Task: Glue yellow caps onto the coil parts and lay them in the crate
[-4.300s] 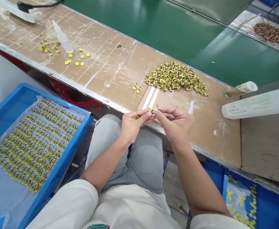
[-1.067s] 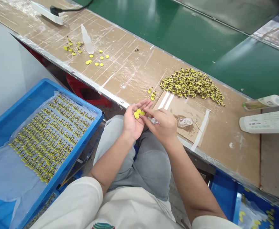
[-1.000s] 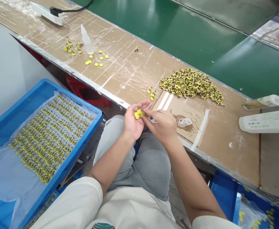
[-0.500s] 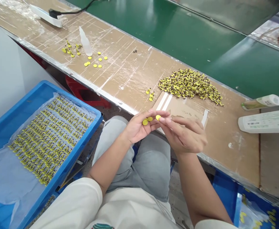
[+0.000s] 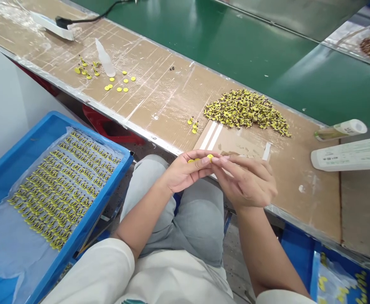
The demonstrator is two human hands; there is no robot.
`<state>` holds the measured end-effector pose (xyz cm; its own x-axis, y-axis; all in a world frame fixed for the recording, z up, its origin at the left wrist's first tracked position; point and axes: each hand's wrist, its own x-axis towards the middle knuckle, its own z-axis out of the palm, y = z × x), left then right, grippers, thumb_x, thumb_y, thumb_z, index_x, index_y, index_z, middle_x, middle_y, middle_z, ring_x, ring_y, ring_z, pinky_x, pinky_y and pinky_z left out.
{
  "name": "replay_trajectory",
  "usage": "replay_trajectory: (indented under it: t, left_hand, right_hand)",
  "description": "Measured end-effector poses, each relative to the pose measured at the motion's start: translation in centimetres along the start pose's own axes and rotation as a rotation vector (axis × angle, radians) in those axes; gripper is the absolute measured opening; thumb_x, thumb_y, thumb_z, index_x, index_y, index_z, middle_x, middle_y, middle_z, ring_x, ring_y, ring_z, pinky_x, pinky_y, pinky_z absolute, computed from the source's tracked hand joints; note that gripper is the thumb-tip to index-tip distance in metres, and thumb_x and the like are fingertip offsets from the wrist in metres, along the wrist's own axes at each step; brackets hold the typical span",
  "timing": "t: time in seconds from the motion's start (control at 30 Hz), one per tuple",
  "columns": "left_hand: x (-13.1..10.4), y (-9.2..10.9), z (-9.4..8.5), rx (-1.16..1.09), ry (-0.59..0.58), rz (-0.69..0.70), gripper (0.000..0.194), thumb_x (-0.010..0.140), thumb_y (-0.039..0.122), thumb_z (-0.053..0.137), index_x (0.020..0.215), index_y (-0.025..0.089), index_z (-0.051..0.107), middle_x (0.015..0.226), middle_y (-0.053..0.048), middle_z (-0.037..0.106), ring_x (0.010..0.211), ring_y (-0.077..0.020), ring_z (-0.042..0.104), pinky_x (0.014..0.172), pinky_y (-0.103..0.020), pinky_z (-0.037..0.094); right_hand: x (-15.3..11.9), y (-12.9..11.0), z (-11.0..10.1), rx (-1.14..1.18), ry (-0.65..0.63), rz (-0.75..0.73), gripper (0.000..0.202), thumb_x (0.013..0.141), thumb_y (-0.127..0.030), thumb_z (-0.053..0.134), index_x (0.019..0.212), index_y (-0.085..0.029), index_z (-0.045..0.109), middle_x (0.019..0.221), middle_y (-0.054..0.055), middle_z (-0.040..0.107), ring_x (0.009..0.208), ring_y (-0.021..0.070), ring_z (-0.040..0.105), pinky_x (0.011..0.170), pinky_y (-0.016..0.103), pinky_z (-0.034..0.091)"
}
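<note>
Over my lap, at the bench edge, my left hand (image 5: pixel 186 171) and my right hand (image 5: pixel 246 179) meet at the fingertips. Between them is a small round yellow disc (image 5: pixel 210 157), pinched by my right fingers and touched by my left thumb. More yellow discs (image 5: pixel 193 161) lie in my left hand, partly hidden behind the thumb. Beyond my hands, a cardboard sheet (image 5: pixel 235 141) with white strips lies on the bench. A heap of small yellow-and-dark figures (image 5: pixel 246 109) sits behind it, and a few standing figures (image 5: pixel 193 125) are to its left.
At my left, a blue tray (image 5: pixel 126 158) holds rows of figures on a white sheet. A pointed translucent bottle (image 5: pixel 105 59) stands among loose discs (image 5: pixel 125 80). Two pale cylindrical containers (image 5: pixel 351 154) lie at the right. A green surface (image 5: pixel 222 46) runs behind the bench.
My left thumb has come down over the discs in the palm and reached the pinched disc. The whole view has shifted slightly.
</note>
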<state>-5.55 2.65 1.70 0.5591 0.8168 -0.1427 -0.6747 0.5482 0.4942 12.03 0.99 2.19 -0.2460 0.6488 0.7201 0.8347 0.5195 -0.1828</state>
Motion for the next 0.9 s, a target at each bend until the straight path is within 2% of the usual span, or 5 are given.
replay_trajectory:
  t: [0.2, 0.53, 0.63, 0.8, 0.9]
  left_hand:
    - [0.3, -0.4, 0.0, 0.008, 0.068, 0.025, 0.025, 0.073, 0.024, 0.075, 0.098, 0.017, 0.071, 0.097, -0.005, 0.072, 0.090, -0.0128, 0.068, 0.086, -0.025, 0.050]
    - [0.9, -0.8, -0.4, 0.040, 0.139, 0.064, 0.024, 0.074, 0.023, 0.075, 0.097, 0.016, 0.072, 0.093, -0.006, 0.074, 0.086, -0.0134, 0.070, 0.081, -0.024, 0.054]
    - [1.0, -0.8, -0.3, 0.012, 0.183, 0.069, 0.025, 0.072, 0.021, 0.077, 0.096, 0.015, 0.072, 0.091, -0.006, 0.074, 0.088, -0.0163, 0.071, 0.085, -0.028, 0.055]
    - [1.2, -0.5, -0.5, 0.006, 0.271, 0.113, 0.020, 0.070, 0.018, 0.078, 0.088, 0.014, 0.071, 0.087, -0.006, 0.075, 0.092, -0.0191, 0.071, 0.088, -0.029, 0.056]
    - [1.3, -0.5, -0.6, 0.060, 0.332, 0.143, 0.024, 0.069, 0.020, 0.078, 0.091, 0.013, 0.070, 0.087, -0.007, 0.075, 0.091, -0.0196, 0.072, 0.083, -0.027, 0.057]
  right_hand:
    - [0.6, -0.7, -0.2, -0.092, -0.057, 0.021, 0.022, 0.078, -0.034, 0.072, 0.100, -0.036, 0.070, 0.092, -0.002, 0.074, 0.085, 0.0207, 0.071, 0.073, 0.035, 0.053]
    - [1.3, -0.7, -0.6, 0.054, -0.129, -0.037, 0.032, 0.081, -0.027, 0.069, 0.113, -0.035, 0.065, 0.099, -0.001, 0.074, 0.096, 0.0184, 0.069, 0.084, 0.033, 0.052]
    - [2.4, 0.7, -1.0, 0.080, -0.136, 0.088, 0.028, 0.077, -0.034, 0.072, 0.105, -0.030, 0.068, 0.099, 0.002, 0.073, 0.097, 0.0217, 0.068, 0.089, 0.038, 0.052]
    - [3.5, 5.0, -0.7, 0.253, 0.061, 0.430, 0.023, 0.078, -0.038, 0.070, 0.095, -0.022, 0.070, 0.089, 0.005, 0.074, 0.085, 0.0217, 0.070, 0.082, 0.041, 0.056]
    - [3.3, 5.5, -0.7, 0.272, 0.134, 0.559, 0.021, 0.077, -0.036, 0.071, 0.092, -0.022, 0.071, 0.085, 0.004, 0.074, 0.076, 0.0196, 0.069, 0.075, 0.038, 0.057]
